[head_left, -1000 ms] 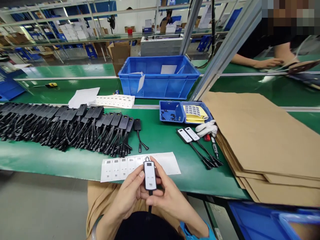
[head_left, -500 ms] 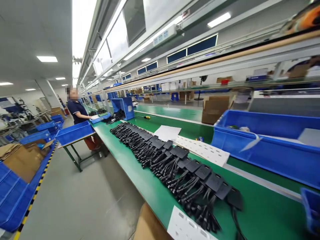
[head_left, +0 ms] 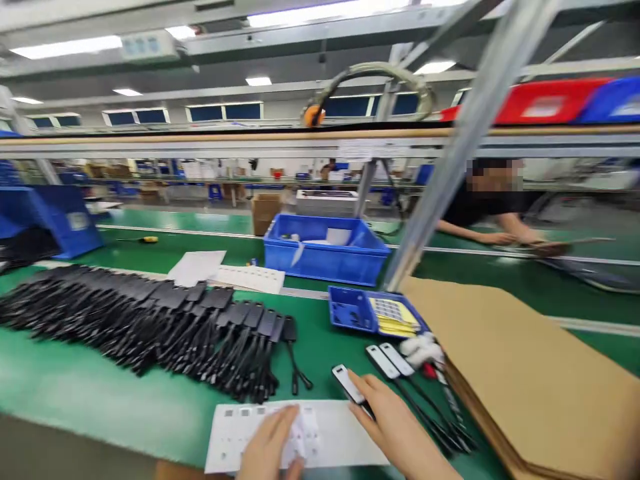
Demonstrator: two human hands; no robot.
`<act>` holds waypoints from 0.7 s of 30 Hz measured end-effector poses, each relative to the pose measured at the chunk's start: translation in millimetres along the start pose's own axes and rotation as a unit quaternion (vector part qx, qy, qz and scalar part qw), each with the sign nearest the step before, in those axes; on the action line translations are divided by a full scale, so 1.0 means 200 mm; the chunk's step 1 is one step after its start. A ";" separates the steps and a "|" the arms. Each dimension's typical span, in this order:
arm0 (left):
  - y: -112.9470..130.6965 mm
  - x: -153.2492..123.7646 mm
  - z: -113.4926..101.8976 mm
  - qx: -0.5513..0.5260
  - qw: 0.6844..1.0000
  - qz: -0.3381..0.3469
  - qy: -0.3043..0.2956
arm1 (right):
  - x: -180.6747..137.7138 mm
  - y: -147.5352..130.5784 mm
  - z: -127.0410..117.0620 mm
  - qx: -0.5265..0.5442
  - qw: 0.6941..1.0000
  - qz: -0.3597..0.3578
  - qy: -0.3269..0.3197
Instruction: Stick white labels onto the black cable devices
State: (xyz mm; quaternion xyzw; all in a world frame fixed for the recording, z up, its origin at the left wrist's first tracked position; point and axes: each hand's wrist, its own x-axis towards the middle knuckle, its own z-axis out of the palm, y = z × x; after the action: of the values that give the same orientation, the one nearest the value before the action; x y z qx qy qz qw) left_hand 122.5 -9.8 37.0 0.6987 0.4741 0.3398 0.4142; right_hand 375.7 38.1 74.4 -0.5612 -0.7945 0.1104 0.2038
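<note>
My right hand (head_left: 387, 423) grips a small flat black module with a white face (head_left: 349, 385), held between thumb and fingers above the bench. My left hand (head_left: 270, 445) lies over a white label sheet (head_left: 357, 437) with printed marks, its fingers stretched out and thumb apart. Two similar white-faced modules (head_left: 390, 361) with black cables lie just beyond my right hand. To the left spreads a long row of black cabled modules (head_left: 170, 297); one module (head_left: 289, 328) sits a little apart at its right end.
A blue divided tray (head_left: 351, 327) holds yellow-edged label sheets (head_left: 395, 317). Behind it stands a large blue bin (head_left: 327, 260). Brown cardboard (head_left: 525, 360) covers the right side, beside a slanted metal post (head_left: 450, 167). Across the line, another person (head_left: 483, 207) leans over the far bench.
My view has swung right, from the length of the bench to the spot before me. Both my hands are now in view, the right one with a module; neither showed earlier.
</note>
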 end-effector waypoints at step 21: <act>0.12 0.04 -0.06 0.366 0.913 0.176 0.034 | -0.05 -0.19 -0.03 0.070 0.987 -0.096 -0.105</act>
State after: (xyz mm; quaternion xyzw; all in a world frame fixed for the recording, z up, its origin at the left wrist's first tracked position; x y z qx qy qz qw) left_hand 122.9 -4.6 63.5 0.8616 0.4483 0.2334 0.0471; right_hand 349.0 15.5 94.0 -0.4524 -0.8517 0.2040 0.1681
